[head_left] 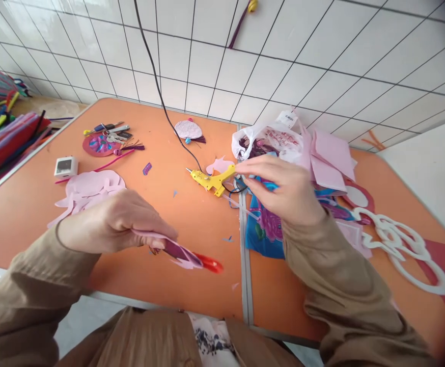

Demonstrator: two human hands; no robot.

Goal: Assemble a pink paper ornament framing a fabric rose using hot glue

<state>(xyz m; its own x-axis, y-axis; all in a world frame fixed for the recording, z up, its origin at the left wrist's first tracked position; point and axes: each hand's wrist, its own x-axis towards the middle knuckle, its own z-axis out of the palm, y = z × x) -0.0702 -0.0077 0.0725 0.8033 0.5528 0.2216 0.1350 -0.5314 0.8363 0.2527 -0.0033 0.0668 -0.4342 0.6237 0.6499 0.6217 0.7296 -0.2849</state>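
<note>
My left hand (119,221) is closed on a pink felt piece (180,251), held above the orange table. A blurred red strip (212,263) sticks out from the felt's right end. My right hand (279,186) is at the handle end of a yellow glue gun (212,181). Its thumb and fingers are slightly apart, and the fingertips are at or just by the handle. The glue gun lies on the table with its nozzle toward the left and a clear glue stick (241,206) behind it. A pink scrap (220,165) lies beyond it.
Pink felt pieces (92,188), a white device (66,166) and keys (119,133) lie left. A black cable (156,76) hangs down to the table. At the right are a plastic bag (283,142), blue patterned fabric (266,229), folded pink felt (331,158) and white felt loops (398,239).
</note>
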